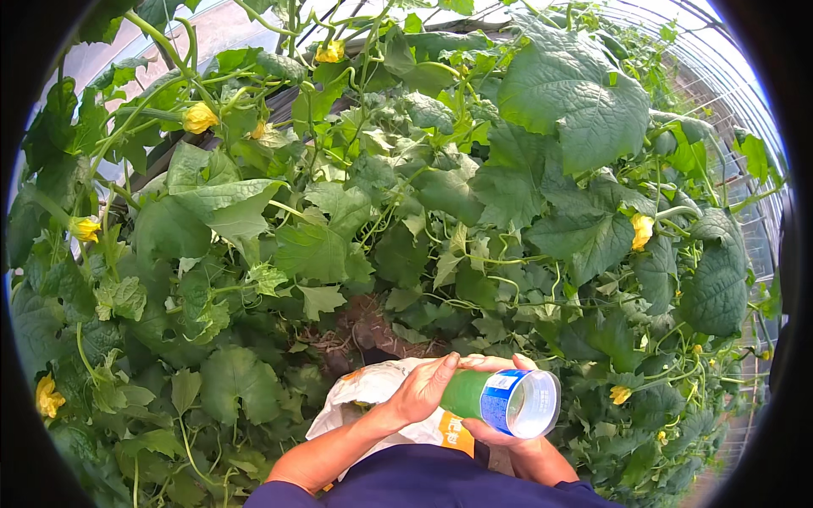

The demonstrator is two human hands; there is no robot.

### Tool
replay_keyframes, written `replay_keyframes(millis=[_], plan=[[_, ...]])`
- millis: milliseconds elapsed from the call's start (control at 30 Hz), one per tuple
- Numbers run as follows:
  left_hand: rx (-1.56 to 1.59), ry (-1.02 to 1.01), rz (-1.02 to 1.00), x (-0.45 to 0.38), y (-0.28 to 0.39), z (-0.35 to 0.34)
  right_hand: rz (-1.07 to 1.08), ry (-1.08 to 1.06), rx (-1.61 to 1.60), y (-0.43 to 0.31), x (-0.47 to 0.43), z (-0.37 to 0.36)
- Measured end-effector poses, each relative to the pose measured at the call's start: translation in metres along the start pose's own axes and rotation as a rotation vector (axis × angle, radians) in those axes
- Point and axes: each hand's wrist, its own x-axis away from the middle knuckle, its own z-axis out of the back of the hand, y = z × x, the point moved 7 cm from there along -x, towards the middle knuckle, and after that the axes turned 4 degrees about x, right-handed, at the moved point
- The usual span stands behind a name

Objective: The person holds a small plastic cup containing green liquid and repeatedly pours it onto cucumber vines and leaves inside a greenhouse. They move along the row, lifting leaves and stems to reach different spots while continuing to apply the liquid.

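Observation:
A plastic bottle (462, 392) with a green body and a blue label lies tilted between my hands at waist height. Its clear, pale round end faces right and towards me. My right hand (489, 433) wraps it from below and behind, with fingertips showing over its far side. At the bottle's left end is my left hand (420, 395), thumb raised along it; its other fingers are mostly hidden. Behind my left forearm hangs a white plastic bag (365, 381) with an orange printed panel, its mouth partly open. What is inside the bag is hard to make out.
Dense vines with broad green leaves (571, 95) surround me on all sides. Yellow flowers (200, 118) hang among them, and thin tendrils cross in front. A patch of brown soil (371, 327) shows ahead of the bag. Curved greenhouse ribs (730, 57) rise at upper right.

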Motion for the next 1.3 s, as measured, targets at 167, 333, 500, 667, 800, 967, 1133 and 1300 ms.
replay_keyframes(millis=[167, 333, 500, 667, 800, 967, 1133, 1300], plan=[[0.055, -0.038, -0.019, -0.012, -0.015, -0.02, -0.037, 0.047, -0.034, 0.011, 0.014, 0.017], [-0.157, -0.101, -0.012, -0.041, -0.022, -0.026, -0.032, 0.124, 0.032, 0.016, 0.03, 0.043], [-0.54, 0.071, -0.55, -0.105, 0.087, -0.038, -0.022, 0.093, 0.007, 0.049, 0.077, 0.069], [-0.877, 0.1, -0.893, -0.162, 0.18, -0.095, 0.03, 0.07, -0.087, 0.066, 0.111, 0.096], [-1.017, 0.214, -0.931, -0.206, 0.218, -0.105, 0.058, 0.057, -0.024, 0.057, 0.122, 0.124], [-0.921, 0.451, -0.882, -0.217, 0.265, -0.081, 0.104, 0.094, -0.139, 0.062, 0.142, 0.145], [-0.858, 0.402, -0.972, -0.206, 0.28, -0.094, 0.132, 0.122, -0.1, 0.061, 0.152, 0.154], [-0.853, 0.547, -0.911, -0.183, 0.286, -0.096, 0.178, 0.022, 0.133, 0.033, 0.125, 0.168]])
